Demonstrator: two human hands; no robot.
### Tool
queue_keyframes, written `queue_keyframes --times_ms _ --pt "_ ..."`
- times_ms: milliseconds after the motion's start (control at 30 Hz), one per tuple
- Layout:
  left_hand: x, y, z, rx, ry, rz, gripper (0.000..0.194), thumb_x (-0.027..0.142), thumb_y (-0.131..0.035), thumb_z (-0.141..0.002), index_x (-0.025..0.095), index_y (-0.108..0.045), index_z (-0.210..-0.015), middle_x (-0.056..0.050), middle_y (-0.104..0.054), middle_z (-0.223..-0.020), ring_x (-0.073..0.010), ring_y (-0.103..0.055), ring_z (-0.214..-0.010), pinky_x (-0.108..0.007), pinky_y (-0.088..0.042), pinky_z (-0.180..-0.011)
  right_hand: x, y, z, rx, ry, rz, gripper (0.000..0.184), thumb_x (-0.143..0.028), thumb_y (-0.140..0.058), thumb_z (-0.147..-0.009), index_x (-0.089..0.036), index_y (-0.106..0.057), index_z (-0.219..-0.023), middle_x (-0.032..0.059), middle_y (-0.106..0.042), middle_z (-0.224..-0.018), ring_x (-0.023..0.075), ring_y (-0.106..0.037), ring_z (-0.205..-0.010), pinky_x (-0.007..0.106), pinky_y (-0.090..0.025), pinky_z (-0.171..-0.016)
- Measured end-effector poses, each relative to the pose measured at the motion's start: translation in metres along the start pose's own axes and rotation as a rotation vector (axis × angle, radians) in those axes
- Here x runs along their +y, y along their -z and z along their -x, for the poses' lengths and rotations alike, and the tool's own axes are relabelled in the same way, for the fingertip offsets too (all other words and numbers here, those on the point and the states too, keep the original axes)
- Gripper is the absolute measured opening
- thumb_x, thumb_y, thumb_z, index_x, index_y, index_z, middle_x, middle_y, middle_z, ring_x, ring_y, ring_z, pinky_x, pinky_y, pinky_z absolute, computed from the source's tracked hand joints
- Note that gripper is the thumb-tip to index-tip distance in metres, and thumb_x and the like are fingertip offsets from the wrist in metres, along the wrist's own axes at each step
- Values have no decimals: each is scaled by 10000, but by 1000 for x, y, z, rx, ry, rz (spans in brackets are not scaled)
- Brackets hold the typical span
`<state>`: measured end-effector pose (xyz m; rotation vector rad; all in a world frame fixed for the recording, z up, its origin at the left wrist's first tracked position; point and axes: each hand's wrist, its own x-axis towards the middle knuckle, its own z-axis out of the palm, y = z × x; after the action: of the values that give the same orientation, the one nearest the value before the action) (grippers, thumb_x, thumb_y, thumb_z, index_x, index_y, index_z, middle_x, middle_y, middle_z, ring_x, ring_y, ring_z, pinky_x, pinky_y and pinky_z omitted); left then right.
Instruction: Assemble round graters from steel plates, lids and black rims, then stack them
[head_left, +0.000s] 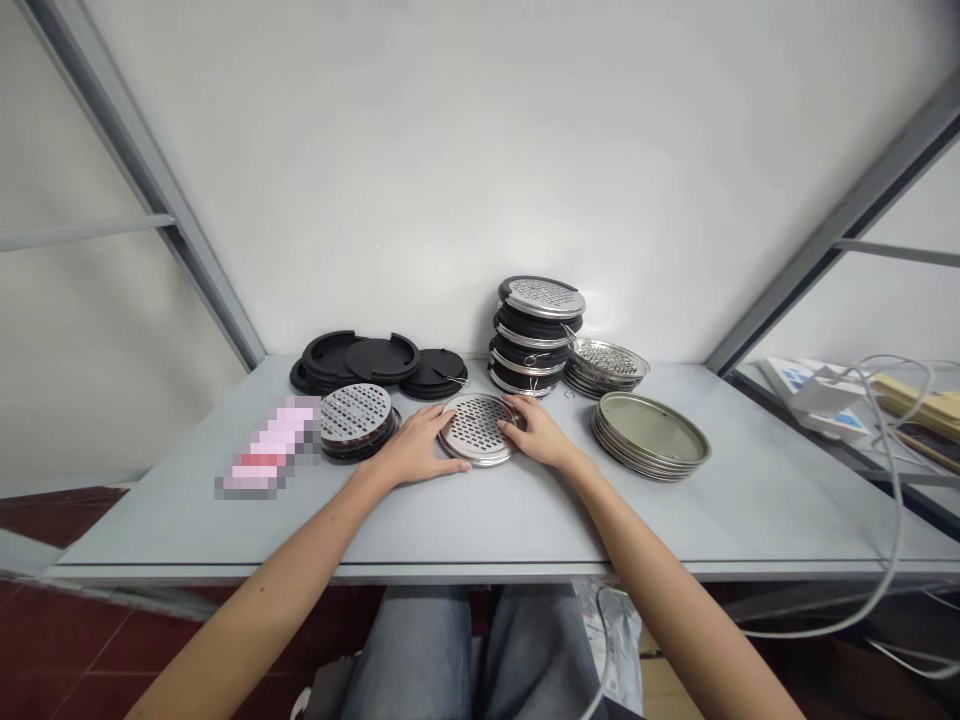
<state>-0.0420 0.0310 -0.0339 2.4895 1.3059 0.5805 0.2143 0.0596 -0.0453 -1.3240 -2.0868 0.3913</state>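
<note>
A round metal plate punched with rows of small holes (pixel 478 424) lies on the table in front of me, on one or more silver round rims. My left hand (pixel 417 445) holds it from the left, thumb along the near edge and fingers at the far left rim. From the right, my right hand (pixel 541 432) grips the same plate, its thumb on top and its fingers round the far rim. Just left of my left hand, another perforated plate (pixel 355 413) tops a short stack of discs. The underside of the held plate is hidden.
Black round trays (pixel 382 357) and black discs (pixel 435 372) sit at the back left. A tall stack of black and silver discs (pixel 531 340) stands behind my right hand, beside silver perforated plates (pixel 606 362). Olive round plates (pixel 652 432) are piled right. White cables (pixel 896 480) hang at the far right.
</note>
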Motion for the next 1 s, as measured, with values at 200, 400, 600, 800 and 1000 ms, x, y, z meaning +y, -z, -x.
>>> queue_keyframes --times_ms 200,400,600,800,1000 --pt "5 -1 0 45 -3 -22 741 626 -487 -853 108 -441 -1381 -174 -346 -1490 -308 -326 -1376 -447 -277 -1133 -4 -2 1 -94 97 -1 474 -251 -434 -877 -87 -533 -1310 184 -461 -1415 280 -424 -1324 455 -314 -1117" --pt "4 0 -3 5 -71 -93 759 623 -480 -859 103 -398 -1406 -173 -353 -1488 -287 -301 -1393 -428 -275 -1135 -6 -7 4 -66 104 26 460 -269 -435 -896 -102 -542 -1310 178 -481 -1400 284 -441 -1314 473 -337 -1106" --pt "1 -1 -3 31 -142 -175 963 716 -630 -687 96 -414 -1392 -209 -384 -1459 -362 -316 -1372 -496 -293 -1104 -12 -10 6 -55 131 93 461 -287 -423 -913 -108 -530 -1324 171 -493 -1393 286 -448 -1308 464 -351 -1098" --pt "11 2 -2 184 -280 -183 559 551 -636 -806 184 -595 -1226 -120 -619 -1252 -295 -522 -1217 -458 -393 -1035 -12 -4 3 -41 67 -59 428 -337 -461 -903 -134 -593 -1256 155 -539 -1353 286 -466 -1292 487 -342 -1094" --pt "13 5 -5 346 -142 28 368 410 -486 -945 173 -594 -1205 -96 -649 -1211 -236 -590 -1141 -404 -449 -999 -21 21 5 20 54 -384 388 -432 -423 -923 -202 -657 -1131 85 -639 -1233 245 -553 -1194 447 -377 -1067"
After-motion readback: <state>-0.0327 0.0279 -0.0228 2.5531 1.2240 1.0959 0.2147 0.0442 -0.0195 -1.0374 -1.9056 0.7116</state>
